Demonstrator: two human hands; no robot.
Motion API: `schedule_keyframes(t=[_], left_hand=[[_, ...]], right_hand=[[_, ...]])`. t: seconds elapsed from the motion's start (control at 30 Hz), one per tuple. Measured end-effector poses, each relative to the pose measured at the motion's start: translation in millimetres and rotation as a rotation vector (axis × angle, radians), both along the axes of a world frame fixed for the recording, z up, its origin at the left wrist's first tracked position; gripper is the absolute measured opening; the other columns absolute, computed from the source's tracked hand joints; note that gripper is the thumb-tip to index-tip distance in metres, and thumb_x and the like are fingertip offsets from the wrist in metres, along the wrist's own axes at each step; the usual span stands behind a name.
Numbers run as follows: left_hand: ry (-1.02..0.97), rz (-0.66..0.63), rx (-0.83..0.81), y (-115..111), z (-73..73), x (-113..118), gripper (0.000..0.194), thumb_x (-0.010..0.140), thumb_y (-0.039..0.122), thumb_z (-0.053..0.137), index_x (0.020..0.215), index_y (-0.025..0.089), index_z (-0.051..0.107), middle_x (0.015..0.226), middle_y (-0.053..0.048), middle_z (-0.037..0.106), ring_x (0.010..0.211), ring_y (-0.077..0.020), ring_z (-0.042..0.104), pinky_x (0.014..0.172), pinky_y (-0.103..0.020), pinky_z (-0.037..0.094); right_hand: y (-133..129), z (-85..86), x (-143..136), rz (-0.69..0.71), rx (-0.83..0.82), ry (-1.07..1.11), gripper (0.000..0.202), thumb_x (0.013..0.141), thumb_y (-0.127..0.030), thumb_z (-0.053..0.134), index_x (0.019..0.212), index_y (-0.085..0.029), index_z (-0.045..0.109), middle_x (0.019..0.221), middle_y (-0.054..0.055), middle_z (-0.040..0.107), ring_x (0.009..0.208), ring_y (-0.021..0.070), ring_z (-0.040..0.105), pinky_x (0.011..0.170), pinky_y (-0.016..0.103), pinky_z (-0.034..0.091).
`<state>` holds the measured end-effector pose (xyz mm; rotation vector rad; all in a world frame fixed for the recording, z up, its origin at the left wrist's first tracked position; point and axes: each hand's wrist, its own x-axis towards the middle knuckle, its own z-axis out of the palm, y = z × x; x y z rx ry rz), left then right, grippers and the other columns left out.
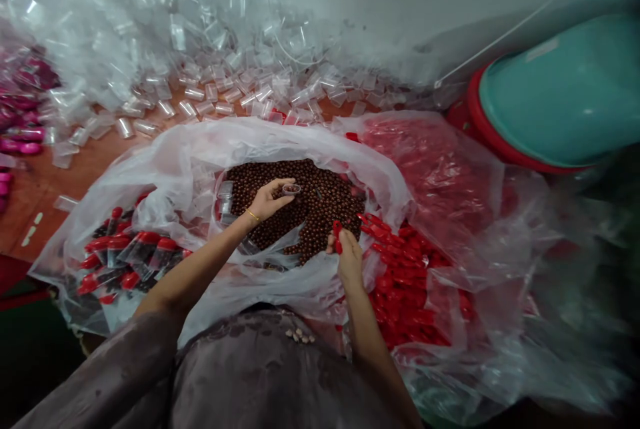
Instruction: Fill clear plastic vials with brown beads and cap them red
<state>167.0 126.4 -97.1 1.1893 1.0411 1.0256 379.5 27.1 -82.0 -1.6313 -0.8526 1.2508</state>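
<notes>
My left hand (270, 201) is closed round a small clear container (291, 188), its oval mouth facing up, with brown balls showing inside. It is over a heap of brown balls (315, 209) in a white plastic bag (240, 139). To the right, my right hand (345, 244) pinches a red plastic piece (337, 236) at the heap's right front edge. A pile of red pieces (407, 296) lies beside my right hand. The two hands are apart. A few clear containers (226, 196) rest at the heap's left edge.
Many clear containers (187, 108) are strewn across the orange table (55, 182). Red-capped containers (125, 252) lie at left, pink ones (23, 136) beyond. A teal bucket (560, 96) and a bag of red pieces (430, 162) stand at right.
</notes>
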Motion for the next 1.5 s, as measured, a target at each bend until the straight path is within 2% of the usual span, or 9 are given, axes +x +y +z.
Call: schedule_keyframes(t=[0.17,0.3,0.47,0.6,0.83,0.93,1.2,1.37,1.5], left_hand=[[-0.028,-0.222,-0.035,-38,30.5,3,0.040,0.076,0.041,0.061,0.103,0.012,0.054,0.099,-0.009,0.062,0.090,-0.0165,0.059,0.082,-0.030,0.045],[-0.002,-0.311,0.017,-61,49.7,9,0.043,0.078,0.046,0.057,0.105,0.012,0.055,0.099,-0.008,0.060,0.090,-0.0162,0.056,0.081,-0.027,0.044],[0.010,-0.368,-0.008,-80,61.4,13,0.044,0.082,0.049,0.049,0.106,0.012,0.052,0.079,-0.002,0.056,0.068,-0.0104,0.052,0.065,-0.023,0.044],[0.089,-0.344,0.040,-88,69.0,13,0.043,0.082,0.049,0.047,0.105,0.012,0.053,0.081,-0.002,0.054,0.072,-0.0116,0.050,0.067,-0.023,0.042],[-0.041,-0.304,-0.128,-100,83.8,26,0.044,0.080,0.056,0.047,0.090,0.013,0.050,0.064,0.002,0.049,0.055,-0.0077,0.043,0.053,-0.020,0.036],[-0.162,-0.326,-0.228,-104,91.2,32,0.045,0.079,0.057,0.048,0.091,0.013,0.047,0.059,0.004,0.049,0.047,-0.0057,0.039,0.046,-0.018,0.031],[-0.115,-0.351,-0.182,-102,90.8,38,0.046,0.077,0.058,0.050,0.086,0.013,0.047,0.065,0.003,0.047,0.053,-0.0065,0.046,0.050,-0.019,0.038],[0.078,-0.541,-0.087,-99,75.7,36,0.042,0.078,0.053,0.051,0.090,0.013,0.052,0.068,0.002,0.050,0.060,-0.0083,0.046,0.057,-0.021,0.039],[0.146,-0.636,0.064,-89,77.3,30,0.032,0.080,0.044,0.050,0.088,0.013,0.053,0.073,0.001,0.050,0.066,-0.0093,0.045,0.063,-0.021,0.038]], right_hand=[[13,45.4,-23,0.023,0.055,0.231,0.029,0.076,-0.048,0.055,0.086,-0.021,0.055,0.053,-0.009,0.047,0.038,0.0059,0.037,0.043,0.020,0.039],[12,65.2,-32,0.114,0.093,0.148,0.033,0.081,-0.047,0.048,0.094,-0.020,0.062,0.061,-0.005,0.051,0.043,0.0061,0.038,0.043,0.021,0.043],[0,75.0,-28,0.384,0.288,-0.360,0.035,0.087,-0.038,0.043,0.114,-0.023,0.060,0.101,0.005,0.063,0.081,0.0141,0.059,0.072,0.029,0.051],[-11,80.4,-27,0.487,0.410,-0.618,0.038,0.091,-0.032,0.038,0.122,-0.020,0.055,0.106,0.009,0.063,0.096,0.0173,0.058,0.088,0.034,0.047],[-32,88.0,-35,0.455,0.456,-0.687,0.043,0.092,-0.030,0.034,0.132,-0.019,0.044,0.118,0.011,0.059,0.109,0.0195,0.055,0.092,0.038,0.047],[-39,97.0,-33,0.394,0.372,-0.615,0.042,0.093,-0.029,0.033,0.132,-0.020,0.045,0.115,0.010,0.061,0.098,0.0183,0.061,0.083,0.036,0.052],[-39,99.2,-18,0.518,0.365,-0.715,0.045,0.091,-0.032,0.034,0.132,-0.019,0.045,0.124,0.010,0.057,0.114,0.0200,0.053,0.095,0.038,0.046],[-34,97.4,-6,0.556,0.212,-0.639,0.041,0.090,-0.041,0.035,0.109,-0.020,0.065,0.082,0.006,0.069,0.077,0.0189,0.064,0.072,0.032,0.051],[-20,93.5,-10,0.197,0.186,-0.404,0.051,0.087,-0.053,0.034,0.077,-0.018,0.069,0.058,0.003,0.060,0.055,0.0136,0.056,0.053,0.025,0.044]])
